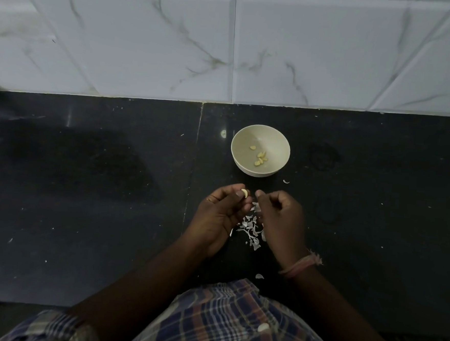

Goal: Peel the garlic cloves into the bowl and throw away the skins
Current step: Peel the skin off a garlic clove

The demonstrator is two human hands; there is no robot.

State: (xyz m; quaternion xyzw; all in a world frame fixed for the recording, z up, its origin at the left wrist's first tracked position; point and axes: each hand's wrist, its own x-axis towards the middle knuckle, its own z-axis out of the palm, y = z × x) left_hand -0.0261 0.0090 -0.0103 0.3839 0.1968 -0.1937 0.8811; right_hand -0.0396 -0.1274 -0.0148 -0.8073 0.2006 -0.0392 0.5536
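A pale round bowl point(261, 135) stands on the black counter and holds several peeled yellowish cloves point(260, 156). Just in front of it, my left hand point(219, 218) pinches a garlic clove point(245, 193) between thumb and fingertips. My right hand point(282, 217) is close beside it, fingers curled, its fingertips nearly touching the clove; whether it holds a bit of skin is too small to tell. A heap of white garlic skins point(250, 229) lies on the counter between and under my hands.
Stray skins lie right of the bowl point(286, 181), near the counter's front edge point(259, 276) and on my checked shirt point(263, 327). The marbled white tile wall point(227, 45) rises behind the black counter point(84, 187).
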